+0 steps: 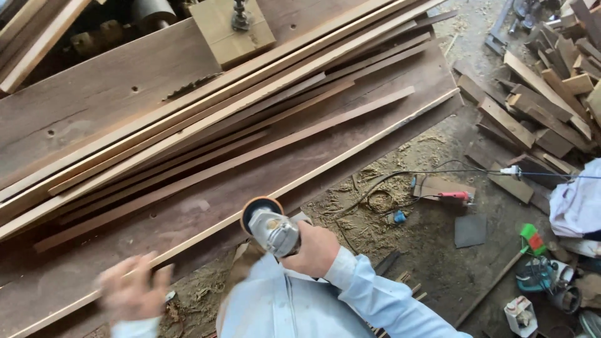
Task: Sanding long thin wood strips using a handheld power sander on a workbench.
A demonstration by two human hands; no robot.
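Silver angle grinder in the right hand, fingers wrapped round its body, disc end pointing up-left toward the pale strip on the table. Left hand blurred, fingers spread.

The angle grinder is seen with a bright, glossy metal head. The workbench top is made of dark, matt wood, marked with holes and scuffs. The long strips laid on it are of sawn wood, matt, some pale and some reddish-brown. The sleeve is of smooth pale-blue cloth. The floor is rough and strewn with sawdust.
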